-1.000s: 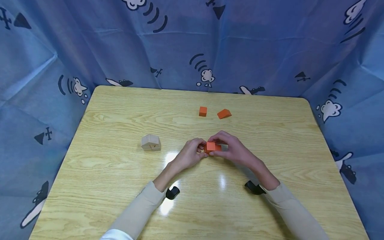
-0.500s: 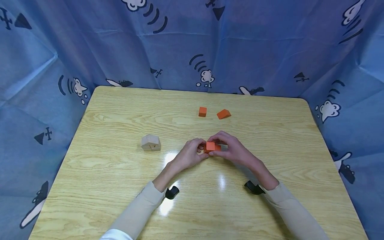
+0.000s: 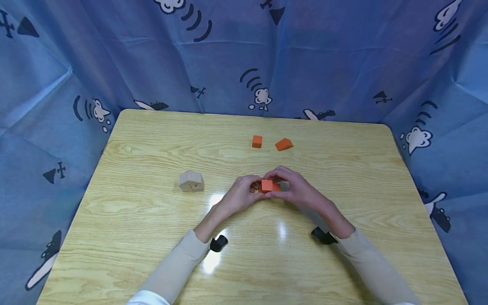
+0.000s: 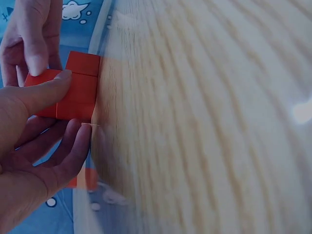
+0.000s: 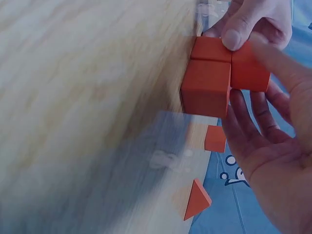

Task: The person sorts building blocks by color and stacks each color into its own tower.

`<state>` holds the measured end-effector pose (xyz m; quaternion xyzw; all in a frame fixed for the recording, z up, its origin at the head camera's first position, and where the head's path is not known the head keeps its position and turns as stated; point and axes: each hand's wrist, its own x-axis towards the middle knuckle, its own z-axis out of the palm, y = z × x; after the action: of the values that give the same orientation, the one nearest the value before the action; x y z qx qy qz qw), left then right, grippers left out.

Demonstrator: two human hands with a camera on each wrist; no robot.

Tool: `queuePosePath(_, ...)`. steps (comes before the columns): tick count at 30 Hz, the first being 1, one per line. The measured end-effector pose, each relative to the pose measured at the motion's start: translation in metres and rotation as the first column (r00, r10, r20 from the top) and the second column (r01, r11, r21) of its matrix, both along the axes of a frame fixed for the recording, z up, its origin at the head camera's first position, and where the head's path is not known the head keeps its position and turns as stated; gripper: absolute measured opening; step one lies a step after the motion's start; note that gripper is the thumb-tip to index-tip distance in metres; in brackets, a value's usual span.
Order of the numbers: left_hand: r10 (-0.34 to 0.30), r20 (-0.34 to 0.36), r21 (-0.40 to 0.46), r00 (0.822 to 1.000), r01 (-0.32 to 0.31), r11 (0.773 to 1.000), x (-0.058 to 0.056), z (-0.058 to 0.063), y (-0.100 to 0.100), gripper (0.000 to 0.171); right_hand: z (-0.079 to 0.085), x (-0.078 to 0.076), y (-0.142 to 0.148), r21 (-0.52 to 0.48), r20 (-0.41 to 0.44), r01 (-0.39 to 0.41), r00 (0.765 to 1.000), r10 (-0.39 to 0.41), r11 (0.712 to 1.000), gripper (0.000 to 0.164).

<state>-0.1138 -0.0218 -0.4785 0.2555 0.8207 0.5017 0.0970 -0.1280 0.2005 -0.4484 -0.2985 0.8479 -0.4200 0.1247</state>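
Observation:
Two orange cubes stand side by side on the table, the left one [image 4: 76,97] and the right one [image 5: 206,90]. A third orange cube [image 3: 267,186] sits on the left one. My left hand [image 3: 241,195] pinches the stack from the left, its thumb across the near faces where the upper and lower left cubes meet. From the right, my right hand [image 3: 295,188] holds the upper cube between its thumb and the fingers behind. The fingers partly cover the stack's sides, and the exact contact at the back is hidden.
Behind the hands lie a loose orange cube [image 3: 257,142] and an orange triangular block [image 3: 284,144]. A beige, house-shaped wooden piece [image 3: 191,181] stands to the left. Blue printed cloth [image 3: 228,55] hangs beyond the far edge of the wood-grain table [image 3: 152,262].
Both hands stay around the stack. The upper cube and the left hand's fingertips shift very slightly; the loose blocks and the beige piece stay put.

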Motion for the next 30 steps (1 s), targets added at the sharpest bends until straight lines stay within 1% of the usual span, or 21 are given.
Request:
queuePosePath(5, 0.006, 0.004, 0.02, 1.0, -0.006, 1.0, -0.001, 0.001, 0.0, 0.026, 0.005, -0.008, 0.002, -0.022, 0.018, 0.009, 1.0, -0.009, 1.0, 0.045)
queuePosePath(7, 0.008, 0.001, 0.029, 1.0, -0.008, 1.0, 0.0, 0.001, 0.0, 0.025, 0.007, -0.012, 0.001, -0.038, 0.026, 0.026, 0.999, -0.025, 0.999, 0.041)
queuePosePath(11, 0.021, -0.008, 0.021, 1.0, -0.021, 1.0, 0.0, 0.0, 0.001, 0.023, 0.008, -0.023, -0.001, -0.04, -0.005, 0.079, 0.997, -0.079, 0.996, 0.035)
queuePosePath(15, 0.029, -0.01, 0.014, 1.0, -0.028, 1.0, 0.0, -0.001, 0.002, 0.024, 0.006, -0.037, -0.004, -0.033, -0.035, 0.145, 0.989, -0.146, 0.989, 0.035)
queuePosePath(19, 0.028, 0.006, 0.015, 1.0, -0.028, 0.999, -0.001, -0.003, 0.002, 0.025, 0.001, -0.054, -0.007, -0.02, -0.051, 0.186, 0.981, -0.187, 0.982, 0.036)
queuePosePath(25, 0.033, 0.033, 0.017, 0.999, -0.033, 0.999, -0.001, -0.003, 0.001, 0.026, -0.003, -0.077, -0.015, 0.021, -0.037, 0.223, 0.974, -0.222, 0.975, 0.042)
queuePosePath(30, 0.032, 0.042, 0.017, 0.999, -0.033, 0.999, -0.001, -0.002, 0.001, 0.026, -0.009, -0.093, -0.021, 0.042, -0.047, 0.229, 0.973, -0.227, 0.972, 0.042)
